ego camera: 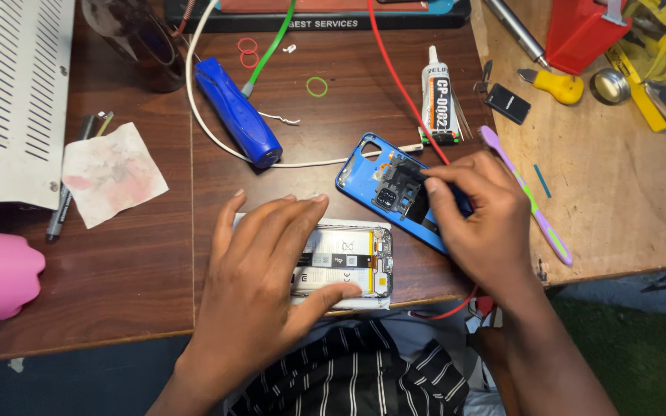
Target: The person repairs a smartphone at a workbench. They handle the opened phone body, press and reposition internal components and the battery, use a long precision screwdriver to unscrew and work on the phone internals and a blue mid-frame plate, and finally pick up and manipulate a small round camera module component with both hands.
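Our right hand (478, 219) has thumb and forefinger pressed together at the dark camera module area of the blue plastic phone back cover (395, 189); we cannot tell whether a small part is pinched between them. The cover lies inner side up on the dark wooden table (140, 270), just right of the opened phone. Our left hand (271, 266) lies flat with fingers spread over the opened phone body with its exposed battery (348, 262), near the table's front edge, holding nothing.

Handling, as we judge it: the cover is light, thin and flexes; hold it by the rim, not the camera cutout. The phone body is stiffer but fragile around the board and flex cables; hold by the frame sides.

Around:
- black-capped glue tube (439, 96) just behind the cover
- red wire (395, 77) running under the right hand
- purple plastic pry tool (526, 196) right of the hand, on the lighter plywood board (618, 200)
- blue cylindrical tool (237, 112) with white cable (194, 115) behind the left hand
- stained paper scrap (113, 173) far left

The wire and glue tube crowd the cover's far side.
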A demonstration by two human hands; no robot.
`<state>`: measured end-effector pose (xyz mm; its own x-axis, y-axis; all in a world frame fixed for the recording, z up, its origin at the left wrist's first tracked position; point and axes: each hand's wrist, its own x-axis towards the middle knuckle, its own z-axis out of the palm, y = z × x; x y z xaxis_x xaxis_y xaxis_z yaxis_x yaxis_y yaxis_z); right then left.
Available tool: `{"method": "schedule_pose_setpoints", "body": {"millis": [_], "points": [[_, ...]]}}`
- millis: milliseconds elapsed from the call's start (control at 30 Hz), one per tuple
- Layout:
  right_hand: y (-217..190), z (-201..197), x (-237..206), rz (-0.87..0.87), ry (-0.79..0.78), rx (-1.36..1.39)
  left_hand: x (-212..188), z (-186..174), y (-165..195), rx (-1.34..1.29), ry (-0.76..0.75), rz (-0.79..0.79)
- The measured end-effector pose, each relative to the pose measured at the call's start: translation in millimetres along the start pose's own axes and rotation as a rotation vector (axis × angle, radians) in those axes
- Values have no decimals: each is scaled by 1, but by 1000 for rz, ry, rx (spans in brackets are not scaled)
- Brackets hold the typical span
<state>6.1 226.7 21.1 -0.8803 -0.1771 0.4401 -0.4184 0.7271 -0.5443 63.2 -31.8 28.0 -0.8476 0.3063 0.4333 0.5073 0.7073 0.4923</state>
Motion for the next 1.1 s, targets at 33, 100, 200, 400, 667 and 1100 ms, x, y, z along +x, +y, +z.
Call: {"method": "schedule_pose_setpoints", "body": {"millis": [33, 100, 200, 400, 667, 1100], "points": [[1, -2, 0, 95, -8, 95, 4, -2, 2, -13, 30, -2], [3, -7, -3, 285, -28, 285, 13, -5, 6, -102, 89, 6], [3, -14, -12, 508, -39, 679, 24, -2, 17, -240, 137, 4], [-11, -25, -34, 663, -163, 837, 36, 5, 35, -582, 70, -36], [-27, -32, -38, 650, -145, 1011, 36, 15, 32, -809, -3, -160], [-24, -6, -43, 473, -119, 859, 5, -7, 9, -319, 66, 49]]}}
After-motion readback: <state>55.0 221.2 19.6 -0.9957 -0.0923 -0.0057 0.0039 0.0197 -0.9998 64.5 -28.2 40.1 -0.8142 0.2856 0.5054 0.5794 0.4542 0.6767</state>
